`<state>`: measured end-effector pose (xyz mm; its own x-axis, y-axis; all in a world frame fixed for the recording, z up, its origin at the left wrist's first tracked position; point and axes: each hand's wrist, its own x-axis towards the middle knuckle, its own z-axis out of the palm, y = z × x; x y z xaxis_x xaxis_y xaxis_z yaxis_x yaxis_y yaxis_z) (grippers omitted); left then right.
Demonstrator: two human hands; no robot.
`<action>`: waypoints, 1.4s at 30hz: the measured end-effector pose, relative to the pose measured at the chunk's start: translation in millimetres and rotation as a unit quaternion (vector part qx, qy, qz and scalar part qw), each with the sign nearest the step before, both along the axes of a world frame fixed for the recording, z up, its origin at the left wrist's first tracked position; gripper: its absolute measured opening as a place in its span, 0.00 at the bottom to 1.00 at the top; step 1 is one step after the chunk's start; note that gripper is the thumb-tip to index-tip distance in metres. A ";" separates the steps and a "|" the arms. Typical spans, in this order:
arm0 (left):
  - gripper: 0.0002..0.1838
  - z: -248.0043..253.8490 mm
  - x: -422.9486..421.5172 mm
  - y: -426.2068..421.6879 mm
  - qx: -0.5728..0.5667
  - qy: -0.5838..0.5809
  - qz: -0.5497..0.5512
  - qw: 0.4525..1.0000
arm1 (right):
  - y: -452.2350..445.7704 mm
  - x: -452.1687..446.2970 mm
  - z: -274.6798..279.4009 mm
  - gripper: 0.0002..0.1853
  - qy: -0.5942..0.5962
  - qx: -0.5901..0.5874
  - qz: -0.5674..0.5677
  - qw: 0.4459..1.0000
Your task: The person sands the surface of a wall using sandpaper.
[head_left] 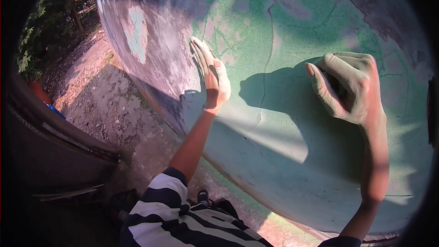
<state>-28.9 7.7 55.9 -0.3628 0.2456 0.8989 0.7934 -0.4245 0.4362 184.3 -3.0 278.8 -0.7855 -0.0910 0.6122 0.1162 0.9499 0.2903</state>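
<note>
A wall (238, 82) with worn green paint, grey-purple bare patches and thin cracks fills most of the head view, bowed by the lens. Flat on it, with fingers stretched out together, lies my left hand (213, 75), beside the edge of the green area. To the right, my right hand (351, 87) is closed close to the green surface, its fingers curled and the thumb pointing up. Whatever it may hold is hidden behind the fingers. Pale dust coats both hands, and the right one throws a dark shadow on the wall.
Rough, stony ground (114, 105) runs along the wall's foot at the left. A dark curved structure (59, 151) stands at the lower left, with thin sticks (68, 193) beside it. Trees (45, 27) grow at the upper left. My shoe (202, 196) shows below.
</note>
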 end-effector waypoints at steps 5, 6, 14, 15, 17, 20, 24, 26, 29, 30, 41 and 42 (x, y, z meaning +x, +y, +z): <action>0.47 -4.7 6.1 4.9 0.010 -0.052 -0.005 0.999 | -1.8 -0.4 3.4 0.13 -0.016 0.032 -0.021 0.999; 0.47 -7.7 4.0 3.2 0.011 -0.062 -0.002 0.998 | -2.0 -0.9 3.0 0.12 -0.020 0.032 -0.025 0.999; 0.55 0.6 22.9 -4.2 -0.024 -0.021 -0.013 0.999 | -2.1 -1.6 2.5 0.11 -0.010 0.027 -0.027 0.999; 0.48 32.1 3.4 -10.9 0.006 -0.028 0.012 1.000 | -2.4 -0.4 1.3 0.11 -0.011 0.019 -0.029 0.999; 0.47 29.6 5.4 -5.5 0.007 -0.032 0.003 0.999 | -0.4 -0.7 1.9 0.11 -0.015 0.030 -0.026 0.999; 0.44 14.9 6.1 2.7 0.004 -0.044 -0.008 0.999 | 2.7 0.6 0.1 0.10 -0.011 0.026 -0.023 0.999; 0.44 -29.0 41.9 -12.8 -0.039 0.020 -0.024 0.999 | 10.1 3.5 -4.0 0.15 -0.018 0.048 -0.053 0.997; 0.44 -41.6 45.1 -18.3 -0.060 0.049 -0.036 0.996 | 9.2 3.8 -3.9 0.15 -0.015 0.052 -0.050 0.997; 0.37 -19.0 17.1 -14.5 -0.068 0.092 -0.032 0.993 | 4.4 3.1 -2.3 0.14 -0.009 0.079 -0.048 0.996; 0.35 0.4 9.3 -8.8 -0.035 0.074 -0.004 0.997 | 2.0 0.3 -1.0 0.12 0.015 0.040 -0.014 0.999; 0.15 5.5 -2.8 16.6 0.261 0.034 0.153 0.953 | 1.4 -9.2 -12.3 0.10 0.187 0.040 0.020 0.981; 0.15 -0.3 -3.9 18.5 0.259 0.031 0.149 0.954 | 0.6 -12.5 -15.6 0.10 0.185 0.039 0.014 0.982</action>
